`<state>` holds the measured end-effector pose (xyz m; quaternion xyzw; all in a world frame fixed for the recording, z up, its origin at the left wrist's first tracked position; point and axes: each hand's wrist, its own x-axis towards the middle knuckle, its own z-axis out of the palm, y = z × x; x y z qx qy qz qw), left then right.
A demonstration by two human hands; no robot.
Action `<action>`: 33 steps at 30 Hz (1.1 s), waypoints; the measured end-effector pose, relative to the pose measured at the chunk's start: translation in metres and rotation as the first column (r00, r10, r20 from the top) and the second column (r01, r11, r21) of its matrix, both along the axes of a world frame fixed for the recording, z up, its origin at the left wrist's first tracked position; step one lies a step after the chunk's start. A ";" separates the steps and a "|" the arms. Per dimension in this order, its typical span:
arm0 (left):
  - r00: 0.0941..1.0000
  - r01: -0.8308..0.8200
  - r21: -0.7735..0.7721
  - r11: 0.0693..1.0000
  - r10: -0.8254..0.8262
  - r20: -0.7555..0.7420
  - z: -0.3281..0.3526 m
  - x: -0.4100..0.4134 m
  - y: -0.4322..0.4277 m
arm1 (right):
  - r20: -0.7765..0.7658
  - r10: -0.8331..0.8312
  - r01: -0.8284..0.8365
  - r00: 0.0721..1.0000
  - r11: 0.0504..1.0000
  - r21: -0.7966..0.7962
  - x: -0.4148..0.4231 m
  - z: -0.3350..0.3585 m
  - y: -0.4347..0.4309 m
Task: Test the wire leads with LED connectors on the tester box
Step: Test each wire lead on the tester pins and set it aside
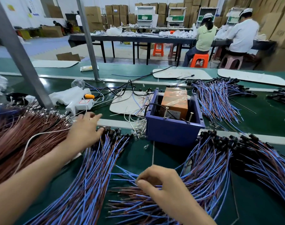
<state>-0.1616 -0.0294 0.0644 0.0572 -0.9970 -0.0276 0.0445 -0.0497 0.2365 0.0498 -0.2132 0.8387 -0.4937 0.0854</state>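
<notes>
A blue open-topped tester box (172, 129) with an orange block and two upright screws inside stands mid-bench. Left of it lies a fan of blue and brown wire leads (96, 169) with black LED connectors at their far ends. My left hand (85, 129) reaches flat over those connector ends, fingers spread, holding nothing that I can see. My right hand (161, 184) is near the front edge, fingertips pinched on the bare ends of a second bundle of leads (208, 166) that curves off to the right.
A heap of brown wires (21, 135) lies at the far left. A white power strip (80, 105) and black cables sit behind my left hand. More leads (218, 98) are piled behind the box. A grey post (19, 52) rises at left. Two seated people work at the far table.
</notes>
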 end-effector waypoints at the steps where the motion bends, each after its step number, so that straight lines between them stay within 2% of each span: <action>1: 0.998 -0.018 -0.005 1.000 0.018 0.057 -0.005 -0.006 -0.002 | 0.002 -0.011 0.011 1.000 1.000 -0.007 -0.001 0.001 0.000; 2: 0.996 -0.022 0.056 0.998 0.017 0.086 -0.007 -0.010 -0.002 | 0.008 -0.020 0.020 1.000 1.000 -0.013 -0.001 0.001 0.000; 4: 0.999 -0.004 0.173 0.985 -0.003 0.040 -0.008 -0.016 -0.004 | 0.035 -0.044 0.044 0.998 0.999 -0.026 -0.001 0.002 0.003; 6: 1.000 0.023 0.243 0.970 -0.025 0.003 -0.008 -0.018 -0.005 | 0.094 -0.081 0.087 0.992 0.995 -0.059 -0.002 0.003 0.006; 10: 0.995 0.026 0.360 0.932 -0.061 0.085 -0.005 -0.020 -0.008 | 0.181 -0.139 0.159 0.974 0.982 -0.101 -0.003 0.004 0.009; 12: 0.996 0.038 0.436 0.899 -0.071 0.061 -0.004 -0.021 -0.010 | 0.203 -0.144 0.169 0.969 0.979 -0.114 -0.003 0.003 0.009; 16: 0.996 0.082 0.497 0.864 -0.063 -0.055 -0.005 -0.021 -0.010 | 0.272 -0.176 0.231 0.946 0.955 -0.187 -0.005 0.001 0.010; 22: 0.993 0.113 0.477 0.872 -0.079 -0.090 -0.006 -0.023 -0.012 | 0.338 -0.171 0.267 0.926 0.928 -0.260 -0.007 0.000 0.012; 25: 0.997 0.083 0.513 0.855 -0.074 -0.038 -0.005 -0.026 -0.013 | 0.360 -0.170 0.280 0.917 0.918 -0.279 -0.007 -0.001 0.014; 28: 0.997 0.041 0.644 0.764 -0.074 0.023 -0.008 -0.027 -0.011 | 0.375 -0.179 0.300 0.910 0.907 -0.296 -0.007 -0.002 0.016; 30: 0.999 0.050 0.687 0.725 -0.026 -0.045 -0.009 -0.026 -0.006 | 0.384 -0.193 0.317 0.903 0.903 -0.290 -0.006 -0.002 0.018; 33: 0.955 0.137 0.712 0.688 0.098 -0.279 0.004 -0.016 0.008 | 0.407 -0.229 0.361 0.884 0.888 -0.284 -0.005 -0.003 0.023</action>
